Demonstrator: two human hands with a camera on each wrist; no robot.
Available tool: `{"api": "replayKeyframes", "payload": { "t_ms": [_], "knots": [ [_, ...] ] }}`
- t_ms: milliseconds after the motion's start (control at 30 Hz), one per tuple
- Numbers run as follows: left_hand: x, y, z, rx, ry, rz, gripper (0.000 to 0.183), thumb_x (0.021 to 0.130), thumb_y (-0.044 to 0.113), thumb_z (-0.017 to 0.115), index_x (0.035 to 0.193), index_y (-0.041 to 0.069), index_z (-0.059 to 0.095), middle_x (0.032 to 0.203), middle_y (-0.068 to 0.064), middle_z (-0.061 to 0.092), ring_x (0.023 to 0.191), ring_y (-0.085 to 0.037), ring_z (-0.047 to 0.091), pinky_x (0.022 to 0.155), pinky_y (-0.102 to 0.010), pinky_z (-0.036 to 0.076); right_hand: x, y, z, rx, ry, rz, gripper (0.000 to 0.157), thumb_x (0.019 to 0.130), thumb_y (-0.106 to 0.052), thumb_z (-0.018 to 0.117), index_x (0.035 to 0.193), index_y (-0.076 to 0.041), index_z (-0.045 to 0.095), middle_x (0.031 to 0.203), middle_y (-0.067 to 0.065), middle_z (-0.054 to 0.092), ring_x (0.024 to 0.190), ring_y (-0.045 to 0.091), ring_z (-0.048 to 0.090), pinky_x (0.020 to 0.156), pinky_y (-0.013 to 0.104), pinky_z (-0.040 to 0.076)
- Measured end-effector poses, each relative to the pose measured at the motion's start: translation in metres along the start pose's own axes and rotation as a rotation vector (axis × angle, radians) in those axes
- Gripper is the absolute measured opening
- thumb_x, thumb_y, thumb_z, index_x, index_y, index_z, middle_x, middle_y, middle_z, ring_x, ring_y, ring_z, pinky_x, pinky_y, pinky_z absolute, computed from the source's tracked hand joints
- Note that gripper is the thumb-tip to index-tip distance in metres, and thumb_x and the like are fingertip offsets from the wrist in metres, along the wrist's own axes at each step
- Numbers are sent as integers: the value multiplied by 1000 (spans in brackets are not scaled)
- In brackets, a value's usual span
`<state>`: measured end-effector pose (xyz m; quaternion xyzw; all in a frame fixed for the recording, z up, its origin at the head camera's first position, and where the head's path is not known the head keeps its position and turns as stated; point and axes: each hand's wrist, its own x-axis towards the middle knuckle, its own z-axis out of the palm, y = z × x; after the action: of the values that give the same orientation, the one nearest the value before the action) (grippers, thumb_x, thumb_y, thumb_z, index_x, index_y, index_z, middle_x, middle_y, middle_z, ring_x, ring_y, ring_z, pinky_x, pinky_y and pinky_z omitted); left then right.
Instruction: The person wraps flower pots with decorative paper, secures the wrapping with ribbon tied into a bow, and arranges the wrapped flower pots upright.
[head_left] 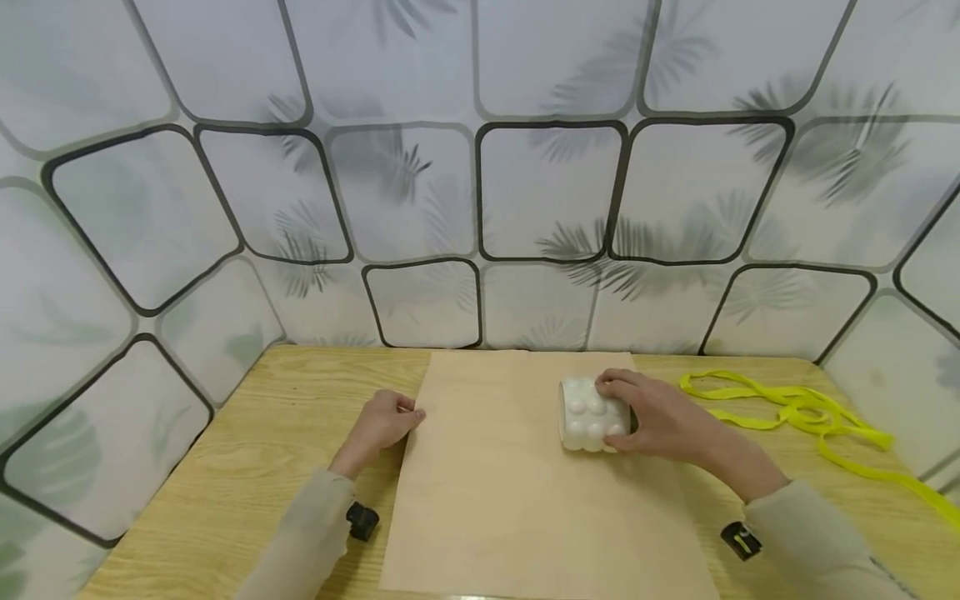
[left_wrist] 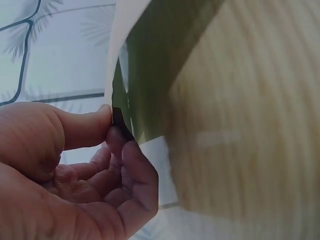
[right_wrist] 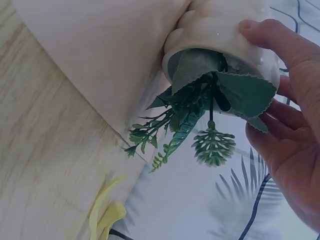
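Observation:
A sheet of light brown paper (head_left: pixel 487 500) lies on the wooden table. My left hand (head_left: pixel 382 423) pinches its left edge between thumb and forefinger; in the left wrist view the fingers (left_wrist: pixel 137 170) curl under the paper's edge. On the upper right of the paper, a white bumpy plant pot (head_left: pixel 588 417) lies on its side. My right hand (head_left: pixel 663 417) grips the pot from the right, thumb and fingers on its wall. Green leaves and sprigs of a plant (right_wrist: pixel 200 100) stick out of the pot's mouth in the right wrist view; in the head view my hand hides them.
A loosely tangled yellow ribbon (head_left: pixel 810 412) lies on the table right of the paper, trailing off the right side. Bare tabletop (head_left: pixel 300 417) shows left of the paper. A patterned curtain-like wall (head_left: pixel 555 192) stands behind the table and along both sides.

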<state>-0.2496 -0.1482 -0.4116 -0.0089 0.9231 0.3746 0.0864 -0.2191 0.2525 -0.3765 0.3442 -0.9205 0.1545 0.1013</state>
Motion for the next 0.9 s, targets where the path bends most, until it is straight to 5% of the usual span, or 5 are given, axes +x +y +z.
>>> {"api": "replayKeyframes", "payload": {
  "t_ms": [333,533,633,767,900],
  "knots": [
    [-3,-6,-14,-29,-4,16,32,100,19,65,116,-9,71,116,-23,70,85,-21,60,73,-31,51,5,-2,9,19,43,-38,53,76,-20,91,120,1,69,132,22,67,115,38,68,90,50,58],
    [-3,-9,-20,-129,-23,-7,27,102,15,63,111,-8,72,70,-3,54,62,-13,44,60,-27,42,10,-4,12,17,60,-67,53,76,-20,91,119,2,70,131,23,67,115,38,68,90,49,59],
    [-4,-10,-24,-161,-27,-23,28,102,14,61,115,-9,70,83,-10,63,69,-14,53,64,-28,49,13,-7,14,18,57,-74,53,76,-20,91,120,3,70,131,22,67,115,37,68,89,49,59],
    [-6,-11,-29,-173,-40,-29,34,104,13,59,126,-13,64,129,-29,61,101,-31,68,80,-38,61,17,-9,16,25,56,-82,54,76,-21,92,119,3,70,131,22,67,114,37,69,90,48,59],
    [-7,-11,-34,-196,-42,-30,38,105,13,57,130,-15,60,134,-33,57,114,-42,65,87,-45,61,21,-11,19,39,51,-84,54,77,-22,91,120,3,70,132,22,66,116,37,68,91,48,59]
  ]
}}
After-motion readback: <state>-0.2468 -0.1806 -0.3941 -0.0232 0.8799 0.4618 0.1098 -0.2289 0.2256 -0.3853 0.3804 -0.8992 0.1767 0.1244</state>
